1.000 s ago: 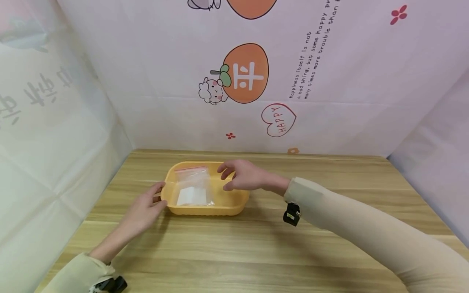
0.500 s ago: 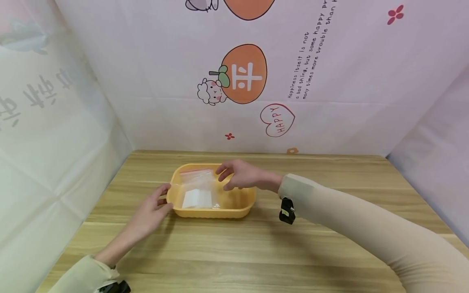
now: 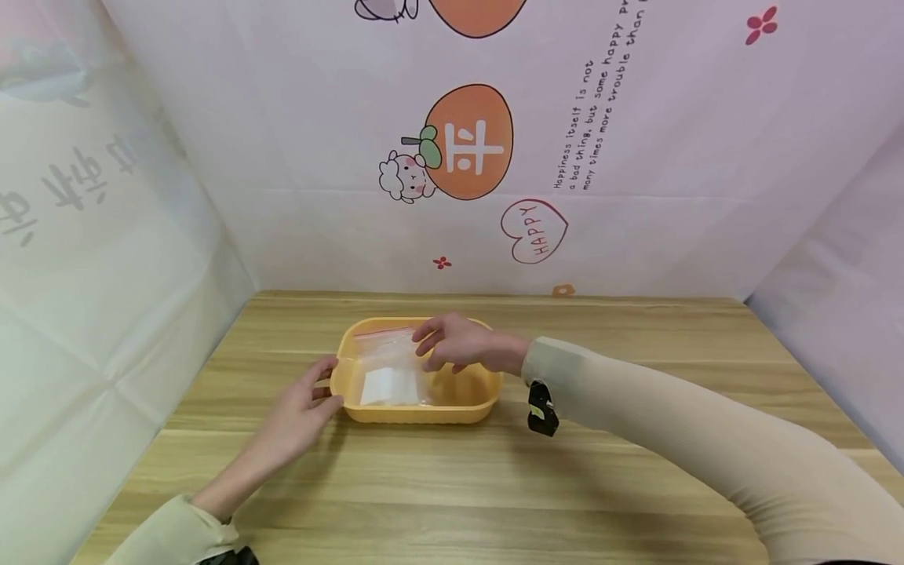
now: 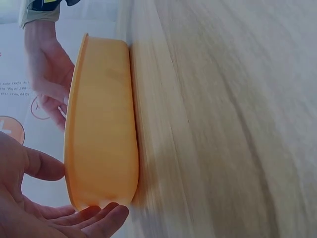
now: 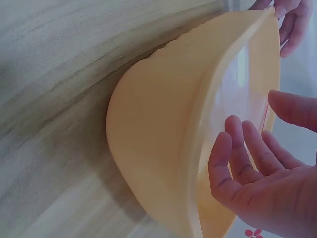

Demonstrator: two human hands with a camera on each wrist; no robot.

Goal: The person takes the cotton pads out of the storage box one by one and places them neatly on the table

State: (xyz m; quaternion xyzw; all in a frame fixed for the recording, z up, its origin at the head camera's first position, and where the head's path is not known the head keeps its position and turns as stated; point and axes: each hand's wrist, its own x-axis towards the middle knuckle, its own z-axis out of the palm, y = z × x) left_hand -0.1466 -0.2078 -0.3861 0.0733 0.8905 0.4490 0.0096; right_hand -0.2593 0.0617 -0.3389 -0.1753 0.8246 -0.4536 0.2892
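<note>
A yellow plastic basin (image 3: 487,408) sits on the wooden tabletop. In it lies clear zip bag packaging (image 3: 387,357) with a red strip along the top and a white patch (image 3: 390,386) at its lower part. My left hand (image 3: 300,412) is at the basin's left end; in the left wrist view its thumb meets the rim and its extended fingers lie along the outer end wall. Over the basin, my right hand (image 3: 459,344) hangs with loosely bent fingers beside the bag and holds nothing; in the right wrist view its thumb (image 5: 294,109) stands apart from the fingers.
A wooden tabletop (image 3: 438,479) surrounds the basin. Behind it rises a white printed cloth (image 3: 636,243) with fruit, a heart and lettering; a further cloth (image 3: 141,259) closes the left side. A black wrist device (image 3: 542,410) is strapped at the right sleeve (image 3: 636,400).
The basin has slid to the right together with my left hand and the bag. My right hand has stayed over the basin, shifting slightly left, and now overlaps the bag's right edge.
</note>
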